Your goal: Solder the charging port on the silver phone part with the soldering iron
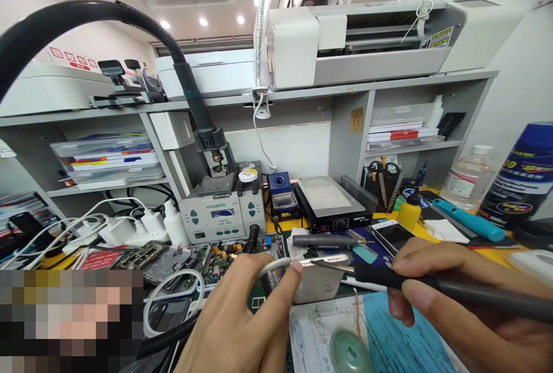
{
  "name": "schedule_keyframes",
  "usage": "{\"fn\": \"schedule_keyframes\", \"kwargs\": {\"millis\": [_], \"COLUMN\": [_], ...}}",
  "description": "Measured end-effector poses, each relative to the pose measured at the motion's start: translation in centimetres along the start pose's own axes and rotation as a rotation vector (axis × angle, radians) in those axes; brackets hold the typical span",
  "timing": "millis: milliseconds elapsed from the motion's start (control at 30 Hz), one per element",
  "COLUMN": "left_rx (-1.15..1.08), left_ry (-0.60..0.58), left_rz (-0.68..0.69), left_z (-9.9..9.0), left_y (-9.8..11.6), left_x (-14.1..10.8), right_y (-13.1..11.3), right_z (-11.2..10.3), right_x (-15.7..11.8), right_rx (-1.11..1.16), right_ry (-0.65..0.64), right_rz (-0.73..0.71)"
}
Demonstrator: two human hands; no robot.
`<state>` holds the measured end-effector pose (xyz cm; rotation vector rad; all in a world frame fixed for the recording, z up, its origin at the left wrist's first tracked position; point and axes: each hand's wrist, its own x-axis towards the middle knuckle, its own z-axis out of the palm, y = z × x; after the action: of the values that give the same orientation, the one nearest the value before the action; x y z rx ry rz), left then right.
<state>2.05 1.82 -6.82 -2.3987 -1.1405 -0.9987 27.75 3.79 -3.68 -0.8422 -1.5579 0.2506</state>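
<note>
At the lower middle, my left hand (246, 315) has its fingers curled round a small spool (273, 275) with a pale rim. Its fingertips reach the near left end of a thin silvery metal piece (330, 259), which lies along the top of a grey-white block (317, 283). From the right, my right hand (458, 298) grips a black soldering iron (375, 276) between thumb and fingers. The iron's thin tip points left and meets the metal piece or sits just over it; which one cannot be told.
A grey soldering station (222, 217) and a flat heating plate (330, 195) stand behind the hands. Circuit boards (216, 263) and white cables lie left. A green round dish (349, 351) sits in front. At right are a yellow bottle (409, 211) and a spray can (521, 177).
</note>
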Motion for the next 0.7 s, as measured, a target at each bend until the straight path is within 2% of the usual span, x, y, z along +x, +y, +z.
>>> {"fn": "schedule_keyframes", "kwargs": {"millis": [433, 700], "left_rx": [0.010, 0.000], "left_ry": [0.040, 0.014], "left_rz": [-0.028, -0.008], "left_z": [0.12, 0.15], "left_y": [0.21, 0.06], "left_x": [0.03, -0.06], "right_y": [-0.19, 0.15], "right_z": [0.02, 0.06], "right_x": [0.34, -0.08], "right_rx": [-0.079, -0.062], "right_ry": [0.017, 0.024], "right_rz": [-0.036, -0.006]}}
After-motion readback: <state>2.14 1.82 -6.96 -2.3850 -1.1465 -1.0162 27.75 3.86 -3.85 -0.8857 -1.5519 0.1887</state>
